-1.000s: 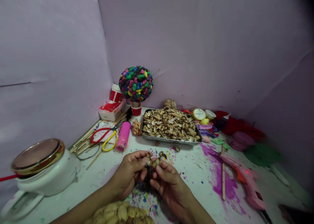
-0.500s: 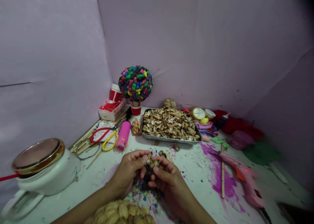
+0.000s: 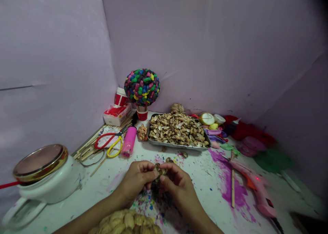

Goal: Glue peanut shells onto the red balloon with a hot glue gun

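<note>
While left hand (image 3: 137,180) and right hand (image 3: 180,186) pinch peanut shells (image 3: 161,171), worktop (image 3: 205,200) lies open rightward toward glue gun (image 3: 258,189), tray (image 3: 176,146) near back edge.

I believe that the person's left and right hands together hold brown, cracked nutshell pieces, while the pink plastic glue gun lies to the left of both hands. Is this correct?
Not quite: the pink plastic glue gun lies to the right of both hands, as the head view shows. The left hand and right hand do hold brown, cracked nutshell pieces.
</note>
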`<state>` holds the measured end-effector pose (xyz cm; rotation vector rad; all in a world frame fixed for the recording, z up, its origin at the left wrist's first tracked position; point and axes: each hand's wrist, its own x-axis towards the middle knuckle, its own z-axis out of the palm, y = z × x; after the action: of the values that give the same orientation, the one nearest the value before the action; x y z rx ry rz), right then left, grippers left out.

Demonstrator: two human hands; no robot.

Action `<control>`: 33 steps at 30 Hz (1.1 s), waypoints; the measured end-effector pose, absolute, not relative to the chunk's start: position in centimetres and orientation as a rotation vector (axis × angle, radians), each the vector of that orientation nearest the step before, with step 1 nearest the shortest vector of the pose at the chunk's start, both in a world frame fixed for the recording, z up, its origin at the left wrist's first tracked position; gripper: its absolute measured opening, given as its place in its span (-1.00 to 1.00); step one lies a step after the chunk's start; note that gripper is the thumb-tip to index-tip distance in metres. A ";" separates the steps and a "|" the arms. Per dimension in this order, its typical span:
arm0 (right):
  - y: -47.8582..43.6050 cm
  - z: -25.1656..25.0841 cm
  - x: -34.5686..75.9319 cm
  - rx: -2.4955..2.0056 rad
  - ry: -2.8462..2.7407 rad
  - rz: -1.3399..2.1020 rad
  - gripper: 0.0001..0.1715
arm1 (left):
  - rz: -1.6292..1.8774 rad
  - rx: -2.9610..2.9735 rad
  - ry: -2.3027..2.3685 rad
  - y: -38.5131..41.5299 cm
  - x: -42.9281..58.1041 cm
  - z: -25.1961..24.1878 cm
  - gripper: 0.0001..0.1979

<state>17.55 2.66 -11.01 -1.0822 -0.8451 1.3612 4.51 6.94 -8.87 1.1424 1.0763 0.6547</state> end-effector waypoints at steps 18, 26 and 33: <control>2.4 -9.5 18.1 -1.299 -1.099 1.038 -0.75 | 0.445 1.201 1.013 6.7 4.6 -9.1 -0.87; 2.6 -8.9 18.4 -1.249 -0.916 1.322 -0.83 | 0.359 1.219 1.042 6.5 4.6 -8.5 -0.91; 2.7 -10.0 17.8 -1.224 -0.534 1.521 -0.81 | 0.376 1.278 1.088 6.3 4.8 -8.8 -0.88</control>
<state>17.78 2.69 -9.96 -1.2240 -0.5337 1.5208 4.85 6.28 -8.80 1.2782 1.0877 0.3757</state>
